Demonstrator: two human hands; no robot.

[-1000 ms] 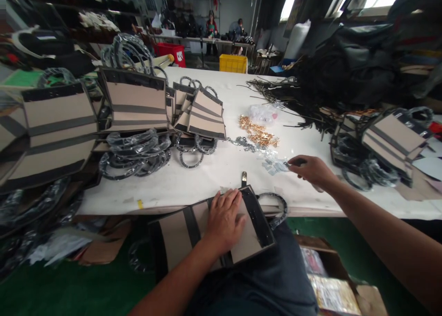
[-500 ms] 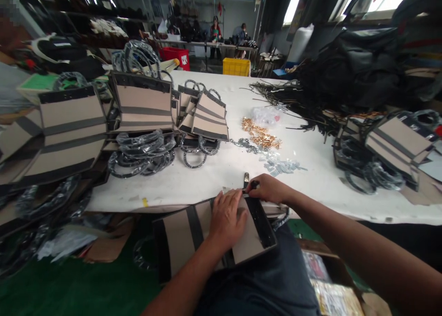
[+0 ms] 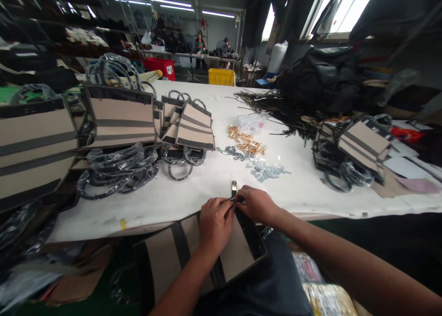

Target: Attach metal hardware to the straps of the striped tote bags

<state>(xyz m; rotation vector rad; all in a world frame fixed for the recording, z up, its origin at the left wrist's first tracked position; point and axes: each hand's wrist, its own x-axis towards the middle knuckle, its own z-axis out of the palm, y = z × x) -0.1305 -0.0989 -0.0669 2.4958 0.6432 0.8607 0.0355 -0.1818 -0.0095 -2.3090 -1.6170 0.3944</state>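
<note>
Across my lap, against the table edge, lies an opened-out handbag (image 3: 162, 260) with beige lining and black bands. My left hand (image 3: 214, 226) rests on its lining, closed with fingertips and thumb pinching at the upper edge. Beside those fingertips, my right hand (image 3: 257, 206) is closed in a pinch around a small dark piece, mostly hidden. A short black strap with a gold metal clasp (image 3: 234, 186) sticks out from the bag's edge onto the table, just beyond both hands. One plastic-wrapped ring handle (image 3: 119, 283) hangs below the bag's left side.
Similar bags (image 3: 119, 111) with wrapped ring handles are piled on the left of the white table (image 3: 193, 194); more bags (image 3: 362, 141) lie right. Gold fittings (image 3: 250, 145) and flat grey metal pieces (image 3: 267, 171) lie mid-table. Dark strips (image 3: 272, 106) spread behind. Two people are far back.
The view has turned right, so the scene shifts left. My left fingers have drawn together into a pinch beside my right hand, which stays at the bag's edge.
</note>
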